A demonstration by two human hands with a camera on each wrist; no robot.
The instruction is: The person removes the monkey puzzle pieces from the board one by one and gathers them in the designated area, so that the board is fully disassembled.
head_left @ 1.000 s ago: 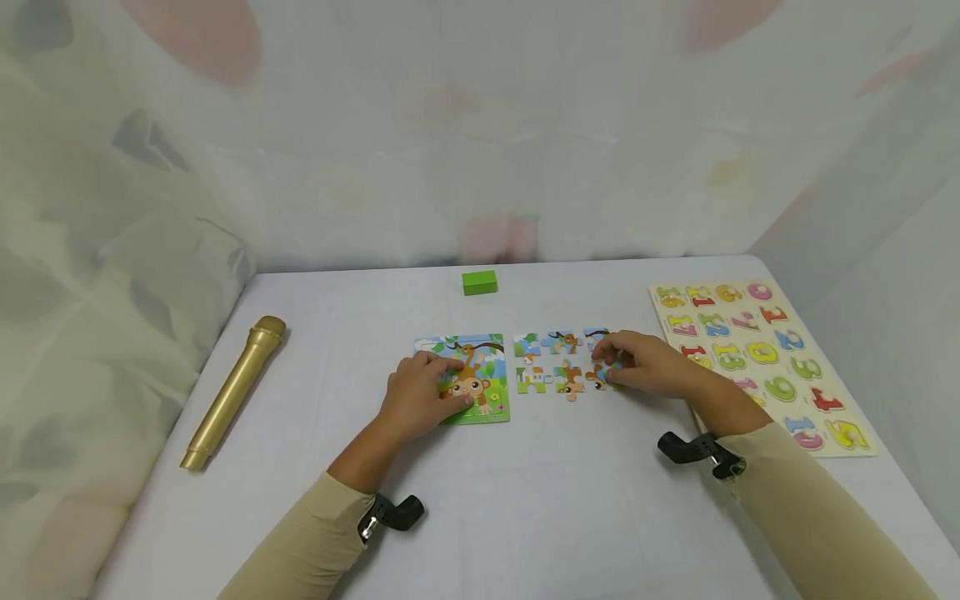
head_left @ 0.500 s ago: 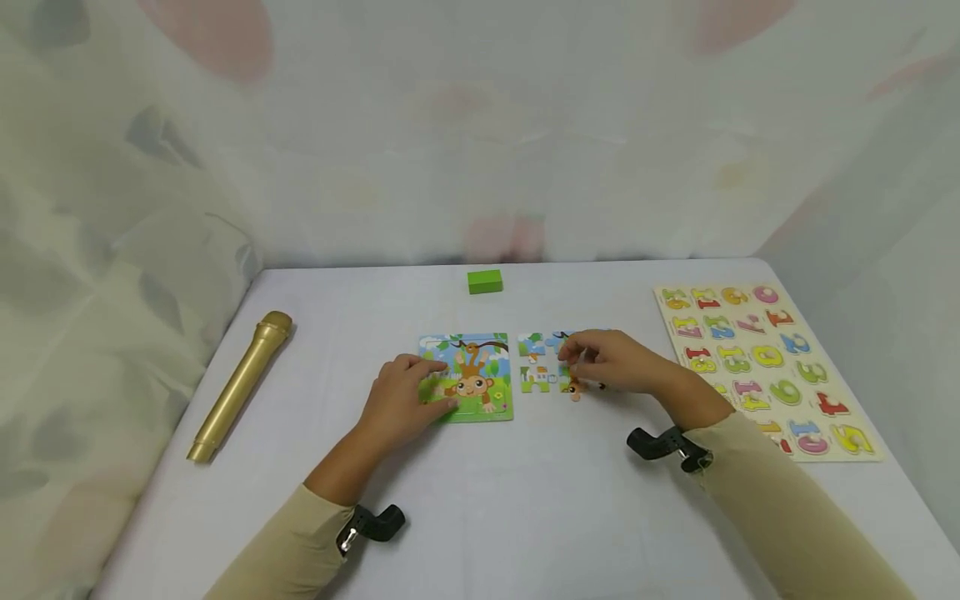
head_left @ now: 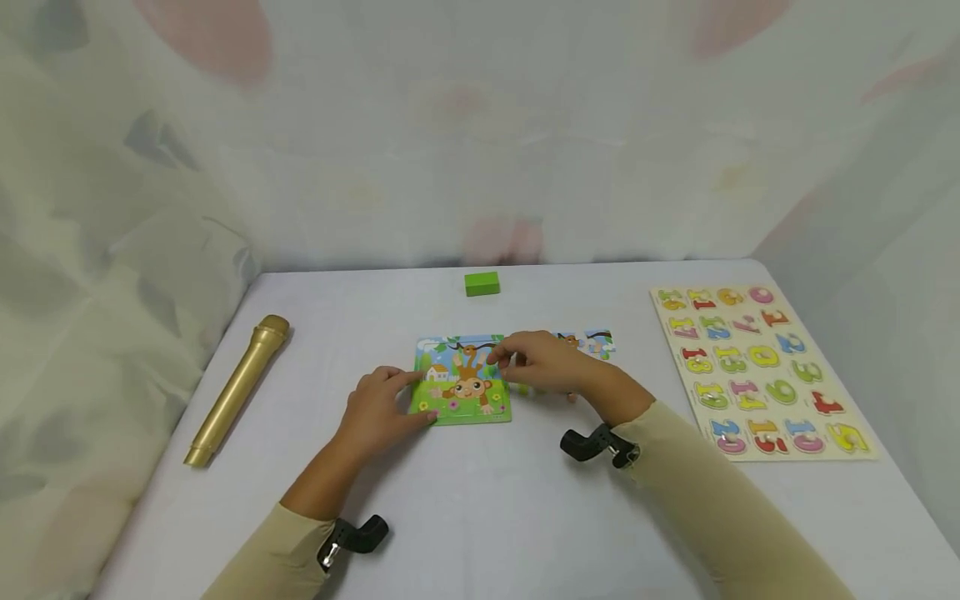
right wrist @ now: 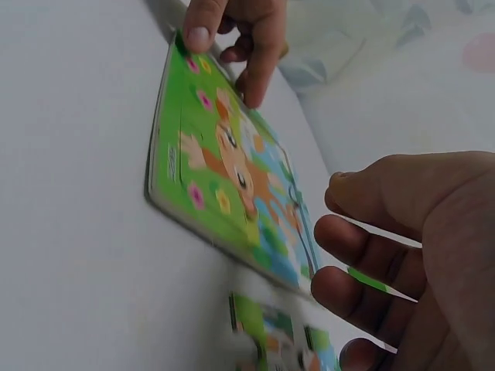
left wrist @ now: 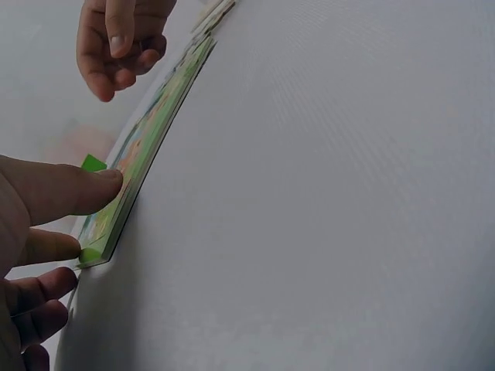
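A square monkey puzzle board [head_left: 465, 392] with a green border lies flat on the white table. My left hand [head_left: 377, 417] is at its left side; in the right wrist view the left thumb [right wrist: 199, 39] rests on a corner of the board. Over the board's right edge hovers my right hand [head_left: 543, 362], its fingers loosely bent and nothing seen between them. In the right wrist view its fingertips stand apart. Loose puzzle pieces [head_left: 600, 342] lie to the right of the board, partly hidden by the right hand and forearm.
A cream number board [head_left: 765, 375] with colourful figures lies at the right. A gold microphone [head_left: 236, 392] rests at the left. Behind the puzzle sits a green block [head_left: 482, 284]. Fabric walls [head_left: 487, 125] stand around the table.
My right hand has moved left from over the loose pieces to the board's right edge. My left hand has slid back from the picture to the board's left edge, uncovering the house.
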